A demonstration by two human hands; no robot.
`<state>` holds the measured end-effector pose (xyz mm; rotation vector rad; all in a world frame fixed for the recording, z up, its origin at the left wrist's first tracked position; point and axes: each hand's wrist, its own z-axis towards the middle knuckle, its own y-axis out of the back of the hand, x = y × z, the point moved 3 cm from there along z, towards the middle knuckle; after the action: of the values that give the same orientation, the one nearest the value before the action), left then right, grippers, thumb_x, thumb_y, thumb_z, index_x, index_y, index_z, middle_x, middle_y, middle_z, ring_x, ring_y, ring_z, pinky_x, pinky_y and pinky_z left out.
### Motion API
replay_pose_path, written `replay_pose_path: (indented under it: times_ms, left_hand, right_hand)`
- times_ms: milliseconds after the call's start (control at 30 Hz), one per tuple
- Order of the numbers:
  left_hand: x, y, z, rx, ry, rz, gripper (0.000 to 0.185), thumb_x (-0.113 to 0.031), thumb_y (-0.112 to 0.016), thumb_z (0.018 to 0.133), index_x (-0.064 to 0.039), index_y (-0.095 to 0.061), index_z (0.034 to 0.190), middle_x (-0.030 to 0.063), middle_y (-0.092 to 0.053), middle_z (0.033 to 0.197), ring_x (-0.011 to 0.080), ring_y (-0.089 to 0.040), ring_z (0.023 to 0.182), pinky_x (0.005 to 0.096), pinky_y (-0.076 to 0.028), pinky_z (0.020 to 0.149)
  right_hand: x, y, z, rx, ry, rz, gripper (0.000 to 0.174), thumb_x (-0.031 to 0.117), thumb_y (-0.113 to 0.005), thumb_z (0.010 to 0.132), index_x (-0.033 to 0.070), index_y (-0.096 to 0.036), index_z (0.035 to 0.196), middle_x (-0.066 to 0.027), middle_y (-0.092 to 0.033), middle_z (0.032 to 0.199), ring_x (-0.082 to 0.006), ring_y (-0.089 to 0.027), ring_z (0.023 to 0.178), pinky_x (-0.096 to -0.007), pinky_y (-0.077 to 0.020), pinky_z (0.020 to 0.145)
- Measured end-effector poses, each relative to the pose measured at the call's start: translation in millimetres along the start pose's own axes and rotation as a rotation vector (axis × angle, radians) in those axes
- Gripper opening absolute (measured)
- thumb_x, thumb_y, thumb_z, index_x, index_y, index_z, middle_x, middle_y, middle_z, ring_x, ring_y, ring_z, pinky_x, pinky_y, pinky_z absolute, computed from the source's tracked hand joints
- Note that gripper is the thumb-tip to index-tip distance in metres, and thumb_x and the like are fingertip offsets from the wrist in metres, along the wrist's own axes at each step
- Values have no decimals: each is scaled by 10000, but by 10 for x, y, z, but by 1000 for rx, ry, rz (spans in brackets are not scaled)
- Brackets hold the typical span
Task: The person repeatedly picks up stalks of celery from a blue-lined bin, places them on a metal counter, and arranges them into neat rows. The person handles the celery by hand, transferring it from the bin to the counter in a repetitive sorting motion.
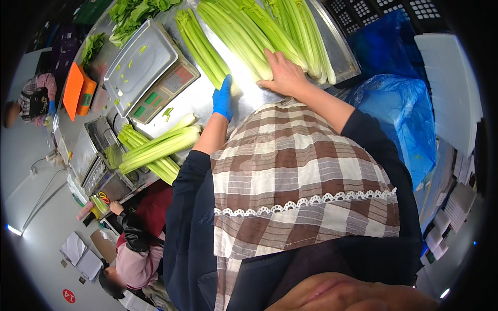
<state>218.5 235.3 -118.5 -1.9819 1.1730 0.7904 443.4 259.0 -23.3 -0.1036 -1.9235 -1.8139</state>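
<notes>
My left hand (223, 100), in a blue glove, grips the root end of a slim celery bunch (202, 50) lying on the metal table (249, 105). Its thumb points up along the stalks. Bare, my right hand (285, 74) holds the pale base of a wider celery bunch (233, 39), thumb at the cut end and fingers over its right side. More celery bunches (303, 39) lie side by side to the right of it. The leafy tops run out of view at the upper edge.
A weighing scale (163, 89) with a steel pan (142, 66) stands at left, leaf scraps on it. Crossed celery bunches (159, 149) lie nearer me. Leafy greens (132, 15), an orange scale (79, 91) and a blue plastic bag (397, 112) are around. Two people (136, 260) (37, 97) work at left.
</notes>
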Motion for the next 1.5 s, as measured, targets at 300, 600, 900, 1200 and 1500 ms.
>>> replay_pose_path:
  times_ms: [300,600,900,1200,1500]
  left_hand:
    - [-198,220,-88,-332,-136,795,606,-355,-771,838,-3,-573,1289,189,-598,1154,281,-633,1028,405,-529,832]
    - [-569,-528,-355,178,-420,465,318,-253,-656,963,-64,-681,1218,62,-650,990,161,-591,836,289,-501,803]
    - [-789,-1322,-174,722,-49,-360,429,-196,-629,984,-53,-487,1363,111,-637,1231,237,-642,1063,378,-556,891]
    - [-780,-1400,-225,393,-340,-241,477,-239,-612,1019,-62,-443,1428,107,-581,1294,222,-593,1143,363,-530,937]
    - [-646,-251,-50,-495,-351,1205,1261,-486,-861,663,-20,-122,1572,287,-429,1370,419,-534,1192,484,-460,1019]
  right_hand:
    - [-258,-149,225,156,-263,935,641,257,-629,925,59,-408,1494,-149,-620,1218,-245,-676,920,-371,-574,736]
    - [-271,41,-85,261,-292,1853,578,206,-536,982,19,-361,1500,-159,-614,1243,-280,-652,992,-394,-556,780]
    - [-282,87,-193,594,-71,2181,592,262,-525,1002,64,-344,1529,-173,-528,1417,-313,-593,1192,-455,-511,939]
    - [-101,26,22,-100,-71,909,583,288,-612,1008,-31,-424,1459,-161,-583,1335,-211,-548,1215,-310,-430,1031]
    - [-200,-17,13,-200,-354,1254,703,373,-615,999,-129,-402,1441,-212,-550,1391,-228,-512,1281,-322,-389,1082]
